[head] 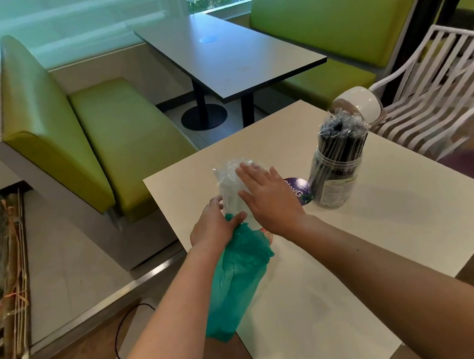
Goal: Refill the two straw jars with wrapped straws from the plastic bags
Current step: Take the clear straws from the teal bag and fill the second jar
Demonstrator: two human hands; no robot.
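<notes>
A clear jar [336,174] packed with dark wrapped straws stands on the right of the white worktop [394,215], a purple round sticker [296,189] beside its base and a white-lidded container [358,104] behind it. Green booth benches [113,131] and a grey table [232,53] fill the room beyond. Near the worktop's left edge, the left hand [214,226] grips a green plastic bag [237,280] at its mouth — the right hand [267,196], fingers straight, presses on the clear wrapped straws [229,187] sticking out of it.
</notes>
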